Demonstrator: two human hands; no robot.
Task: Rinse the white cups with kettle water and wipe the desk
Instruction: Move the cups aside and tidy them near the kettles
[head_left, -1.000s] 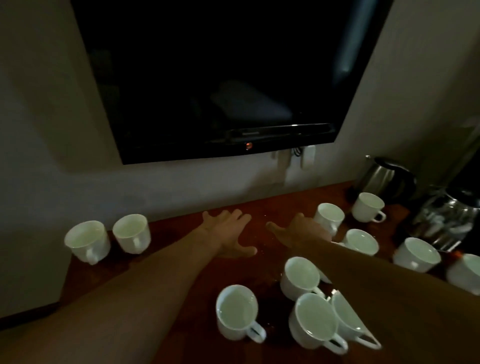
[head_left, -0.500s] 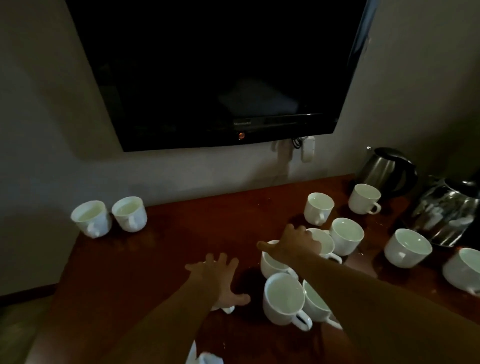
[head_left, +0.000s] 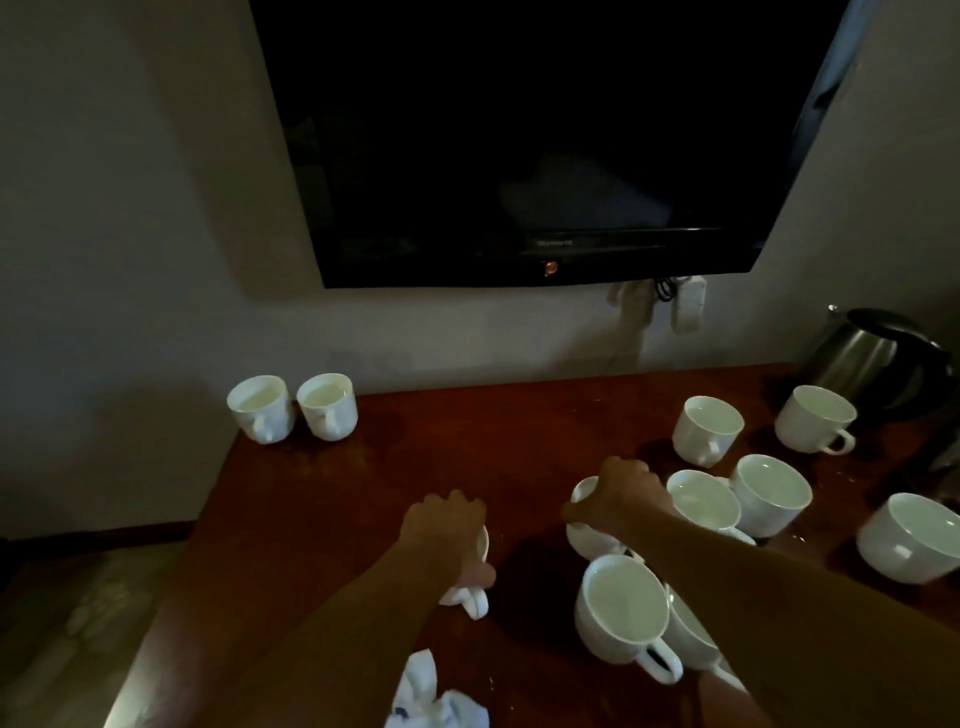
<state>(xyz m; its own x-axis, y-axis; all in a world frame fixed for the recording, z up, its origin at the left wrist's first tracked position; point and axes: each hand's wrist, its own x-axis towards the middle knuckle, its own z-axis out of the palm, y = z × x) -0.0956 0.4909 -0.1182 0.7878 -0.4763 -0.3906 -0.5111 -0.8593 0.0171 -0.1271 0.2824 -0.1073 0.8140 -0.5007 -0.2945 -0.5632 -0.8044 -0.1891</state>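
Several white cups stand on the dark red wooden desk (head_left: 415, 457). My left hand (head_left: 444, 530) grips a white cup (head_left: 475, 597) from above near the desk's middle; only its rim and handle show. My right hand (head_left: 618, 499) curls over the rim of another white cup (head_left: 587, 538) just to the right. A full-looking cup (head_left: 621, 608) stands in front of that one. Two cups (head_left: 291, 408) sit at the back left by the wall. A steel kettle (head_left: 872, 364) stands at the back right.
A crumpled white cloth (head_left: 436, 701) lies at the desk's front edge under my left forearm. More cups (head_left: 769, 493) cluster at the right. A black television (head_left: 519, 140) hangs on the wall above, with a socket and plug (head_left: 670, 306) below it.
Both hands have pulled back from the rear of the desk toward me and closed over two cups. The view has tilted so the cloth now shows at the bottom.
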